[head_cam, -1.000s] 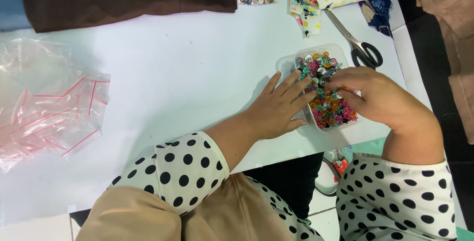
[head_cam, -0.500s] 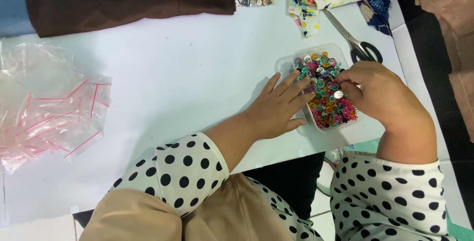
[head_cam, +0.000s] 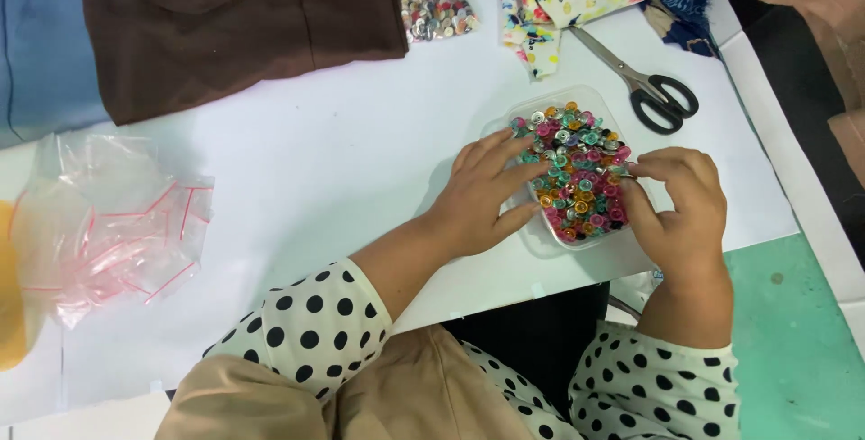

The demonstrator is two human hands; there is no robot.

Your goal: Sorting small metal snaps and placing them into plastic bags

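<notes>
left hand (head_cam: pixel 482 197): lies flat on the white table (head_cam: pixel 315 188), fingers spread and open, holding nothing; fingertips rest against the left wall of the clear tub (head_cam: pixel 530 231) and over its left edge.
tub position: right of centre, near edge of the table, directly between my two hands (both touching it).
tub long axis: runs far-left to near-right, slightly tilted from my body line; its far end points toward the scissors (head_cam: pixel 644 84).
buttons (head_cam: pixel 577 174): mixed colours, heaped loose, filling the tub.
right hand (head_cam: pixel 680 210): curled at the tub's right side, thumb and forefinger drawn close over the buttons; whether a button is pinched between them I cannot tell (too small).
nearer hand: right fingertips sit over the heap; the left only braces.
</notes>
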